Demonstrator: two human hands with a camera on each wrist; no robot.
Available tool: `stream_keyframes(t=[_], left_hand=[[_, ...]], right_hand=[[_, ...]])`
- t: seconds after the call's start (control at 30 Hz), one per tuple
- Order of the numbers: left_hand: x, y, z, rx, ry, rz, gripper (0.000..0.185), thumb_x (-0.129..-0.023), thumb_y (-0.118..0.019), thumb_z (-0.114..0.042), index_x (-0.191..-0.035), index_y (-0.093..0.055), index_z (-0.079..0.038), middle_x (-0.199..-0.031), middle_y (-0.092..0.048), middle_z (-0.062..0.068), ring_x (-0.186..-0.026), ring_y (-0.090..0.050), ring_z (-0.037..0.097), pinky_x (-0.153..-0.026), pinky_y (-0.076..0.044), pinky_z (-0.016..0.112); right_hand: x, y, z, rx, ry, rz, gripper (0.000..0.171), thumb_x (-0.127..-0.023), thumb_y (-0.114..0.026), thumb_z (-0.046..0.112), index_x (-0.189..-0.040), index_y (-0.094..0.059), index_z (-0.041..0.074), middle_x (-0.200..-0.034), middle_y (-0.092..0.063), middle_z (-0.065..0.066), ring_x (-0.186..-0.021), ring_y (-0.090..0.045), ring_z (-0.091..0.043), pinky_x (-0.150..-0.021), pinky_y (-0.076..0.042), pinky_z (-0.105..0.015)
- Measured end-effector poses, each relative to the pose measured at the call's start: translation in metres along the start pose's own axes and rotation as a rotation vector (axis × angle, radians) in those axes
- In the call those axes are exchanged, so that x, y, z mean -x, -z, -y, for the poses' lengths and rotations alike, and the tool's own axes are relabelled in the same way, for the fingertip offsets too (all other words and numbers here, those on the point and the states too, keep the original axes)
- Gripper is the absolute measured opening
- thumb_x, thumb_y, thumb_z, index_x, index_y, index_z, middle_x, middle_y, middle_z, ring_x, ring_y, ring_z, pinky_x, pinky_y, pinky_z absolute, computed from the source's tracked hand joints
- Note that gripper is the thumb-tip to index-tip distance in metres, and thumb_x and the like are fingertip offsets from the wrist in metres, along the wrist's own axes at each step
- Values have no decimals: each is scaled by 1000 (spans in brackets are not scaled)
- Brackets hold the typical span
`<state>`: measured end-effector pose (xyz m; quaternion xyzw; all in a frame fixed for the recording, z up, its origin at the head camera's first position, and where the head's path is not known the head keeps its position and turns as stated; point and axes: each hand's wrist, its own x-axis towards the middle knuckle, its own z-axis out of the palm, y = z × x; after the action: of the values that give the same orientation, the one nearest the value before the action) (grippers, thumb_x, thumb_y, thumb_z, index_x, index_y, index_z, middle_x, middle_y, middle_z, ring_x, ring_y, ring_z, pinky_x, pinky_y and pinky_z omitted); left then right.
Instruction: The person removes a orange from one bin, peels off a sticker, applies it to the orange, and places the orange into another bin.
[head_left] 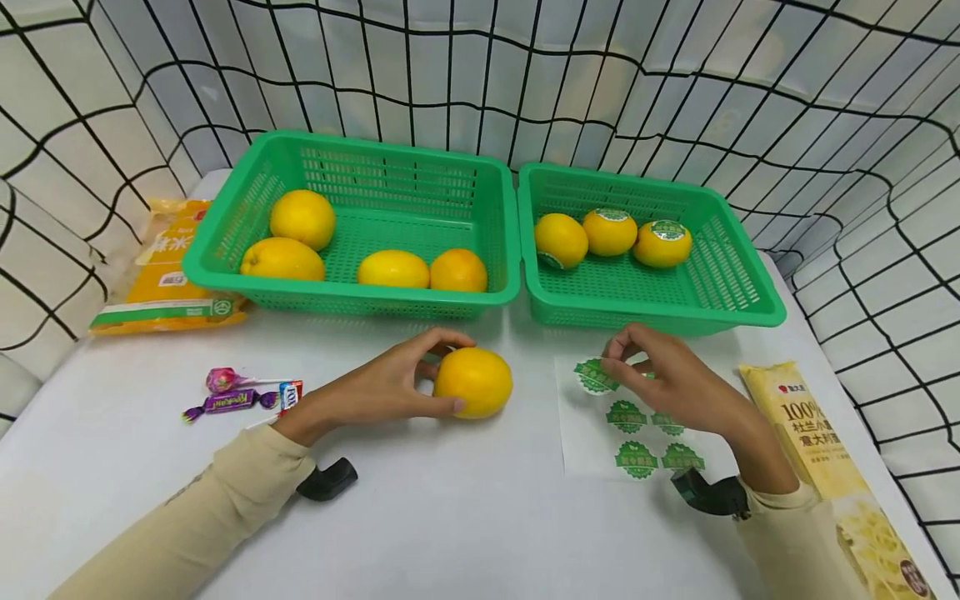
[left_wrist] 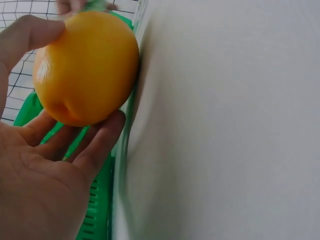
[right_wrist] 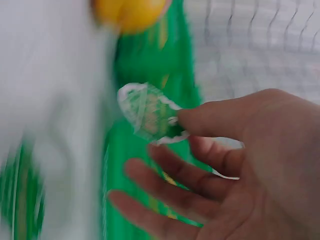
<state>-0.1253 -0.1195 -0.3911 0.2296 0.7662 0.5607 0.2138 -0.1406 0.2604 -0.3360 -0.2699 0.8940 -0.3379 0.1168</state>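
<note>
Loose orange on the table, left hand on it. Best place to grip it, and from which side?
Grip the orange across its widest middle, coming from the left as the left hand does: thumb on the near side, fingers over the far side. It is round and smooth and rests free on the table, so opposed contacts probably stop it rolling.

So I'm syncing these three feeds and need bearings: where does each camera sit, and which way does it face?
Head: worn high, looking forward and down at the table, two green baskets and both forearms.
Left wrist: at the left hand, looking along the palm at the orange in its grip.
Right wrist: at the right hand, facing the green sticker pinched in its fingertips; blurred.
Shared: the head view also shows that orange and sticker.
</note>
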Motion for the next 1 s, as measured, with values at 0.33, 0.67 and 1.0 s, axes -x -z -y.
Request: stream_keyframes(t=[0.33, 0.67, 1.0], left_hand=[[-1, -3, 0, -72, -100, 5, 69, -88, -86, -13, -146, -49, -20, -149, -53, -3, -136, -52, 22, -117, -43, 48], [-1, -2, -1, -78, -107, 22, 70, -89, -85, -12, -147, -46, -16, -149, -51, -3, -133, -53, 20, -116, -44, 46], [3, -1, -2, -42, 0, 8, 71, -90, -87, -25, -147, -44, -24, -152, -49, -3, -128, -59, 28, -107, -49, 49]], right_hand=[[-60, -45, 62, -95, 180, 94, 6, -105, -69, 16, -104, -64, 12, -101, -65, 2, -98, -63, -15, -87, -57, -35], [-71, -65, 64, -39, 146, 40, 9, -105, -69, 17, -103, -62, 12, -97, -64, 2, -89, -60, -18, -76, -54, -30], [-62, -80, 68, 147, 319, -200, 28, -94, -84, 25, -112, -66, 14, -114, -65, 1, -98, -62, -17, -82, -58, -35]])
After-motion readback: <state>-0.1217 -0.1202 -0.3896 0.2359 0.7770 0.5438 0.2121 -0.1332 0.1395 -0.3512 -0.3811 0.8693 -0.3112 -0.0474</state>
